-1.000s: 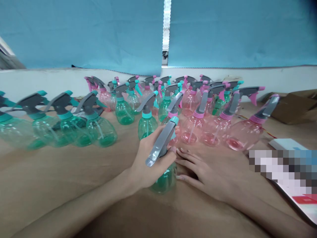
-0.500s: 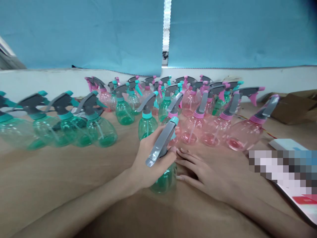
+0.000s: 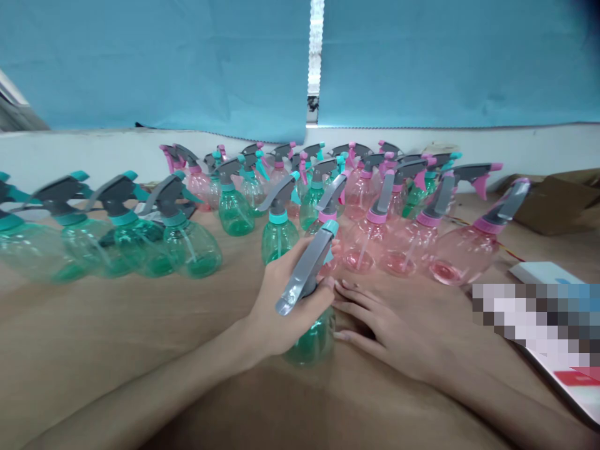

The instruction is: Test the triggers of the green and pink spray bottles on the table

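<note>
Two blue cloth curtains hang behind a white ledge, and below it a table covered in tan kraft paper carries a crowd of clear plastic spray bottles: teal-tinted ones with grey triggers to the left and centre, pink-tinted ones with grey triggers mostly to the right. Thin dip tubes show inside them, and a deeper colour sits in their bases, though whether that is liquid or tinted plastic cannot be told.

The left hand is clamped around the neck of a nearer teal-tinted bottle, its grey trigger head jutting above the grip. The right hand lies open and flat on the paper — close to the left hand, not clasping it — with its fingertips just at that bottle's lower body. Off to the right lie a brown cardboard sheet and a white box.
</note>
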`<state>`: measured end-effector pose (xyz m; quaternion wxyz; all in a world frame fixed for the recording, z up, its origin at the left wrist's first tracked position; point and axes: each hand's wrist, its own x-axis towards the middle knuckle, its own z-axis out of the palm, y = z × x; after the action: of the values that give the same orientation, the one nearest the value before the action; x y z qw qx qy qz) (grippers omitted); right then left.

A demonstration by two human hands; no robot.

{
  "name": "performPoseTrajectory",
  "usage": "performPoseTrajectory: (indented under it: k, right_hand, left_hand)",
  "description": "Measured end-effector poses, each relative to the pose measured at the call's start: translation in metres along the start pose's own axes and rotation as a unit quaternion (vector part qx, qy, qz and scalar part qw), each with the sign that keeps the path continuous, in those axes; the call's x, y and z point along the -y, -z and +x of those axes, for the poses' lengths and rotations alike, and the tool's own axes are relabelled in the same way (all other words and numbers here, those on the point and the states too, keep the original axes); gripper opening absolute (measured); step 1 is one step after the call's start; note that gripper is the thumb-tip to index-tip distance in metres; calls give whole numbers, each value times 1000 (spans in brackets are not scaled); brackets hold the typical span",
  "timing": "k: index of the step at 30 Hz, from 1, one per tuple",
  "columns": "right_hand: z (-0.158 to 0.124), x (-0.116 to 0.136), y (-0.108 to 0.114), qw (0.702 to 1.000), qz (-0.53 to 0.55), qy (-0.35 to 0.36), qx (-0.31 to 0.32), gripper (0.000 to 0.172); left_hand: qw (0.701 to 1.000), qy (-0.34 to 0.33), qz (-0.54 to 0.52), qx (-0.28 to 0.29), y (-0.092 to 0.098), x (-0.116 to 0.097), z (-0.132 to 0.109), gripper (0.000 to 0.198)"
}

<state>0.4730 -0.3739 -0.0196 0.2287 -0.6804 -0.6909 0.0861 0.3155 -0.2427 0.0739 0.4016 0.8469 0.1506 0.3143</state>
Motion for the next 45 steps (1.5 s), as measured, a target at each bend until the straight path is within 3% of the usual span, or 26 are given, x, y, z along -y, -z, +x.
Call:
performPoseTrajectory:
  k: [10,14,19,27,38,45]
  right_hand:
    - [0,0,0,1000,-13,-2,10,55]
    - [0,1,1,1000,-8,-4,10,53]
    - [0,0,0,1000,-17,-1,11,53]
    - [0,-2,-2,1000,-10,3,6,54]
    - [0,-3,-2,1000,-16,6,16,55]
    - [0,-3,7,1000,13,11,18,56]
  left_hand:
    - [1000,-6,-14,13,5,-7,1,6]
    - [999,-8,-33,14,6,-11,1,15]
    - [1000,-4,-8,7,6,-8,2,6]
    - [1000,-3,8,-22,0,-2,1,17]
    - [999,-9,9,-34,-1,-2,-4,11]
    - [998,-29,-3,-51,-1,0,-4,23]
